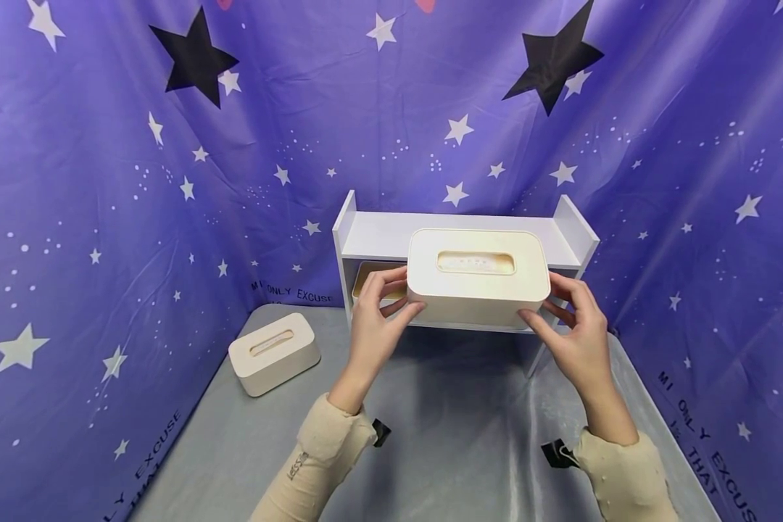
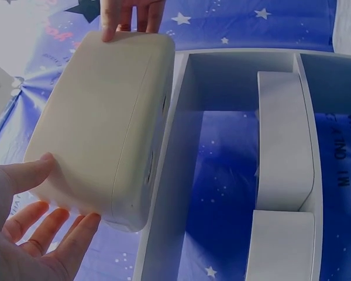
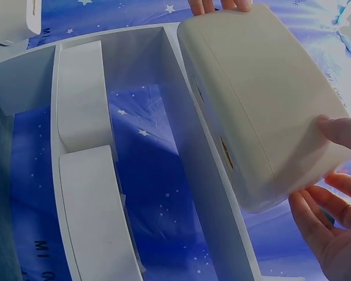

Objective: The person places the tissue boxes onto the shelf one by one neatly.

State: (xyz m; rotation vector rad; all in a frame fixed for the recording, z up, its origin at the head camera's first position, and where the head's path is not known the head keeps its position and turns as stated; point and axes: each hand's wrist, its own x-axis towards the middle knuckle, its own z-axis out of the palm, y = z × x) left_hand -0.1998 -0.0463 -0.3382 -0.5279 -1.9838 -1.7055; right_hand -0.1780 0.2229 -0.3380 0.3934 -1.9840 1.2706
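A cream tissue box (image 1: pixel 476 310) with an oval slot in its top is held between both hands, in front of and overlapping the white shelf (image 1: pixel 391 235) in the head view. My left hand (image 1: pixel 381 315) grips its left end, thumb on the front side. At the right end, my right hand (image 1: pixel 579 333) grips it the same way. The left wrist view shows the tissue box (image 2: pixel 99 117) close to the shelf's top board; whether they touch, I cannot tell. On the shelf's lower level stand two boxes, seen as pale boxes (image 3: pixel 85 99) in the right wrist view.
Another cream tissue box (image 1: pixel 274 355) stands on the grey cloth-covered table (image 1: pixel 450 435), left of the shelf. Upright side panels (image 1: pixel 574 232) rise at both ends of the shelf top. A purple star-patterned curtain (image 1: pixel 391 130) surrounds the table.
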